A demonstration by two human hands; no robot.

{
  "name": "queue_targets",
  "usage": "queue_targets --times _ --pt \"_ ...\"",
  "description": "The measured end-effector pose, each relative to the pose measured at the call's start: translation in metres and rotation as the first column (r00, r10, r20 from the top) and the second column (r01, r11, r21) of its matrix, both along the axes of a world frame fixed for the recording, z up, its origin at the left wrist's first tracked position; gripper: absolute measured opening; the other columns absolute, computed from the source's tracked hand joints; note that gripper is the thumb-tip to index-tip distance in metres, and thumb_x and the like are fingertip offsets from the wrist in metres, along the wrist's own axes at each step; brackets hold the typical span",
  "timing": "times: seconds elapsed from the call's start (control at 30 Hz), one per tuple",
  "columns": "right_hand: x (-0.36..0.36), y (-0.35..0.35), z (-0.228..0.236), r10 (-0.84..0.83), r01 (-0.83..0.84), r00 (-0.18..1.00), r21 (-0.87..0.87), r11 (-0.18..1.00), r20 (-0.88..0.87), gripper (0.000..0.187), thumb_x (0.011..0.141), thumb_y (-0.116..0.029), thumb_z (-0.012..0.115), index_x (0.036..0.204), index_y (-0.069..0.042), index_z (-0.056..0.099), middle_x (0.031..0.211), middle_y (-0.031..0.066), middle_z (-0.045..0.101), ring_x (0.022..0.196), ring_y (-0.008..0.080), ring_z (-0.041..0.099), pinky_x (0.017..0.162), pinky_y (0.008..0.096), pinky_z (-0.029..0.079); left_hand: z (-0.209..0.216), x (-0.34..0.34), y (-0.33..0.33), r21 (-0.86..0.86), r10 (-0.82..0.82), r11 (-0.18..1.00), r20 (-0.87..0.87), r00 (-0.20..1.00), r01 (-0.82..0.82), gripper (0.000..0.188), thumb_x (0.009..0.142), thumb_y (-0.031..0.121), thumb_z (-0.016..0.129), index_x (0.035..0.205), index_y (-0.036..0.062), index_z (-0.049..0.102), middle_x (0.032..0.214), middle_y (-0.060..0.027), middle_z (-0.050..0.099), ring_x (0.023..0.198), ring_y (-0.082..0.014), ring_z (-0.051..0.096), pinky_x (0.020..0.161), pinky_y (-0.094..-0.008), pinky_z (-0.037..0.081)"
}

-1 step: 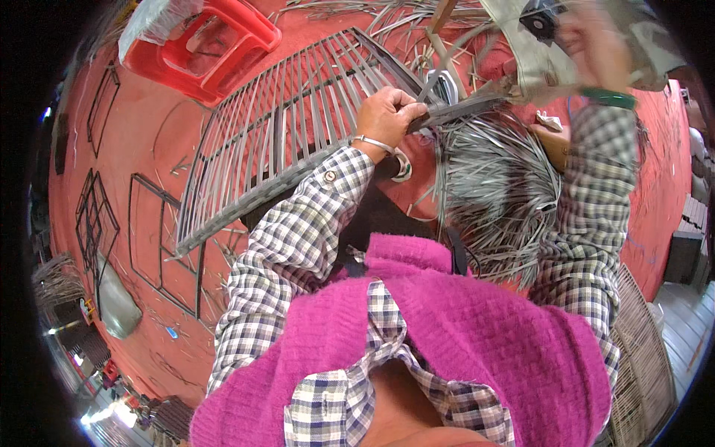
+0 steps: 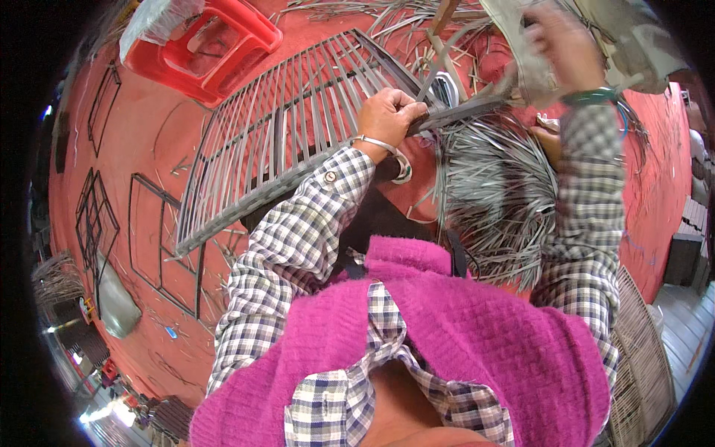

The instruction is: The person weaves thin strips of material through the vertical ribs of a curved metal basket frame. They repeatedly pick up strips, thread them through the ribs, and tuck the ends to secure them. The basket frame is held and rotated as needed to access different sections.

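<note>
A panel frame (image 2: 275, 123) strung with many grey flat strips slants across the floor before me. My left hand (image 2: 389, 118) is closed at its near right corner, thumb and fingers pinching a grey strip (image 2: 465, 110) against the frame edge. The band wraps along the near edge, and a thin strip end rises past my fingers. At the upper right, my right hand (image 2: 567, 54) is raised and blurred by motion. A black tool (image 2: 529, 21) shows at its fingertips, mostly covered by the hand. Under the corner lies a thick bundle of grey strips (image 2: 495, 186).
A red plastic stool (image 2: 216, 45) with clear plastic over it stands at the far left. Bare dark metal frames (image 2: 164, 246) lie on the red floor at the left. Loose strips litter the floor. Beige cloth (image 2: 532, 63) hangs at the upper right; a woven panel (image 2: 640, 357) is at the lower right.
My right hand has moved a little left and up, and it covers more of the black tool. My left hand stays in place on the frame corner.
</note>
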State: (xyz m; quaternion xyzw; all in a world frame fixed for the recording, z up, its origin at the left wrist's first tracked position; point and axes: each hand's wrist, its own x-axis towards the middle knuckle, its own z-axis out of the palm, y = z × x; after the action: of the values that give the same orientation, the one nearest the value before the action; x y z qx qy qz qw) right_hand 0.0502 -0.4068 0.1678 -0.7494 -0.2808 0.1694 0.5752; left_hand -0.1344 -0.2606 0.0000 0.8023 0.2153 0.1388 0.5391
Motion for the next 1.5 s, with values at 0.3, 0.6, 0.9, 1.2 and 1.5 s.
queue_targets --times 0.3,0.6,0.9,1.2,1.5 --pt "-0.013 0.067 -0.163 0.297 -0.443 0.891 -0.518 0.731 -0.344 0.025 0.087 -0.027 0.06 0.098 -0.005 0.066 0.07 0.0073 0.062 0.059 0.016 0.061 0.055 0.028 0.051 -0.004 0.021 -0.006 0.084 0.103 0.992 -0.165 0.981 -0.09 0.029 0.075 0.03 0.07 0.071 0.0024 0.065 0.069 -0.0128 0.062 0.062 -0.024 0.06 0.058 -0.0358 0.045" --pt "-0.025 0.112 -0.176 0.685 -0.091 0.729 -0.991 0.098 0.001 0.03 0.078 -0.022 0.061 0.105 -0.009 0.066 0.108 0.0156 0.063 0.104 0.0304 0.06 0.088 0.0404 0.049 0.002 0.024 -0.012 0.216 0.084 0.976 -0.286 0.955 -0.021 0.032 0.078 0.032 0.063 0.078 0.0003 0.065 0.083 -0.0232 0.06 0.08 -0.0396 0.059 0.069 -0.0454 0.046" --pt "-0.02 0.117 -0.18 0.521 -0.036 0.853 -0.99 0.138 0.041 0.033 0.083 -0.019 0.057 0.112 -0.004 0.06 0.119 0.0195 0.057 0.112 0.0317 0.055 0.092 0.0431 0.046 -0.006 0.026 -0.022 0.285 0.113 0.958 -0.27 0.956 -0.033 0.032 0.078 0.032 0.058 0.082 0.0007 0.062 0.087 -0.021 0.06 0.081 -0.0405 0.06 0.073 -0.0475 0.049" --pt "-0.003 0.118 -0.178 0.527 -0.049 0.848 -0.999 -0.02 -0.052 0.049 0.076 -0.03 0.063 0.116 -0.002 0.058 0.12 0.02 0.057 0.113 0.0323 0.055 0.092 0.0421 0.045 -0.001 0.027 -0.029 0.211 0.102 0.976 -0.224 0.969 -0.053 0.027 0.077 0.032 0.059 0.079 0.006 0.063 0.086 -0.0168 0.058 0.079 -0.0368 0.06 0.071 -0.0458 0.049" --pt "0.006 0.111 -0.193 0.649 -0.015 0.756 -0.994 -0.112 -0.084 0.035 0.088 -0.024 0.05 0.117 -0.008 0.061 0.126 0.0143 0.054 0.119 0.0308 0.051 0.096 0.0454 0.042 -0.002 0.03 -0.031 0.247 0.078 0.969 -0.25 0.965 -0.015 0.032 0.078 0.035 0.055 0.084 0.0033 0.06 0.088 -0.0182 0.057 0.079 -0.0385 0.06 0.071 -0.0474 0.048"
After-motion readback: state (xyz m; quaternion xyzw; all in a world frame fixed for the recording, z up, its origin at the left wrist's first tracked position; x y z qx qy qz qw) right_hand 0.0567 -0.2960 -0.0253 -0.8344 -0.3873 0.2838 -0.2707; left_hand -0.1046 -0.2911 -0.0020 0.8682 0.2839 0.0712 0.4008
